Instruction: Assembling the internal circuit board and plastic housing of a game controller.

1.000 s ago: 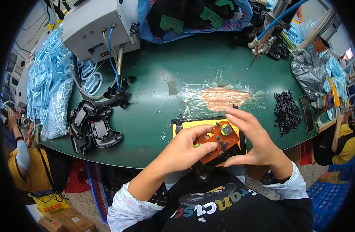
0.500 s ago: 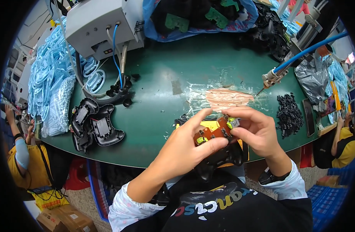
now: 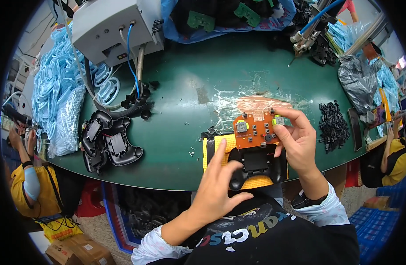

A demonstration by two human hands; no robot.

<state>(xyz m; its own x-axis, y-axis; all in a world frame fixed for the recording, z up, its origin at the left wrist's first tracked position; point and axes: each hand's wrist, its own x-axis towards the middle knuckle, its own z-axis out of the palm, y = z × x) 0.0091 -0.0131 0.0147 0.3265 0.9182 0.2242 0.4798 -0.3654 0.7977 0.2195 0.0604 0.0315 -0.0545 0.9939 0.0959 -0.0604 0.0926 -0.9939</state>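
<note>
My right hand (image 3: pixel 296 138) pinches the right edge of an orange-brown circuit board (image 3: pixel 256 138) between thumb and fingers. The board's component side faces up, with two grey joystick modules with yellow-green parts, and several small buttons. Beneath its lower edge sits a black game controller shell (image 3: pixel 256 161), lying on a yellow ribbed pad (image 3: pixel 258 182). A dark rectangular block shows in the shell's middle. My left hand (image 3: pixel 214 187) is empty, fingers apart, just left of the shell.
Black controller shells (image 3: pixel 122 143) lie left, near a grey machine (image 3: pixel 117 33). A pile of small black parts (image 3: pixel 333 128) sits right, beside a dark phone-like slab (image 3: pixel 355 129). A hanging screwdriver (image 3: pixel 303 44) is at the upper right. Loose screws (image 3: pixel 192 153) dot the green table (image 3: pixel 176 110).
My left hand has let go of the board and moved down-left. The board has turned flat in my right hand, baring the shell and pad. The hanging screwdriver has swung up and away.
</note>
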